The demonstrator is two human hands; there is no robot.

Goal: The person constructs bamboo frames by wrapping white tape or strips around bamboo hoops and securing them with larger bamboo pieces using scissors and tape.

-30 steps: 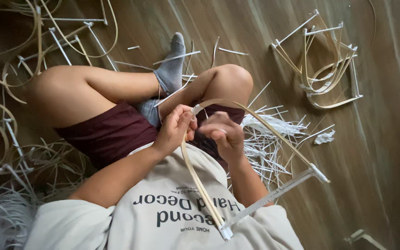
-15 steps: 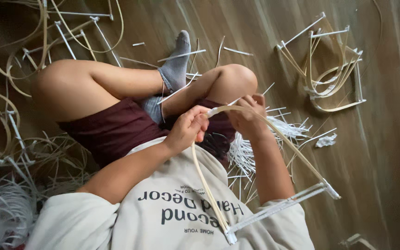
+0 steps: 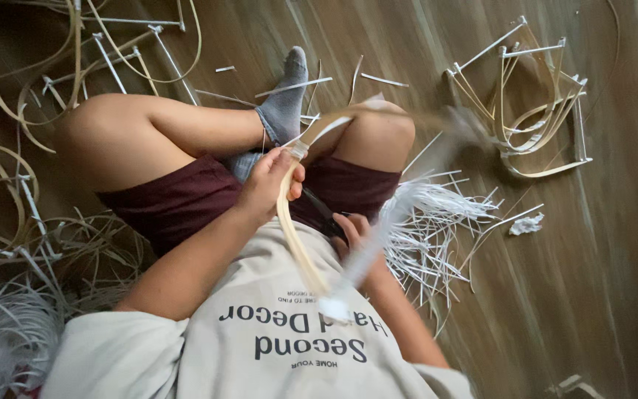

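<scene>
I sit cross-legged on a wooden floor. My left hand grips a pale flat bamboo strip that curves from my chest up past my right knee. A white bar joined to the strip's lower end sweeps diagonally across my lap, blurred by motion. My right hand rests low on my lap beside that bar, fingers curled on a dark narrow tool; what kind of tool it is stays unclear.
A pile of bent strips with white bars lies at the upper right. Thin white shavings fan out by my right knee. More strips and loops cover the floor on the left. My grey-socked foot points away.
My right hand has dropped from the strip near my knee down to my lap. The strip's loop has opened out and the white bar now swings, blurred. My left hand keeps its hold.
</scene>
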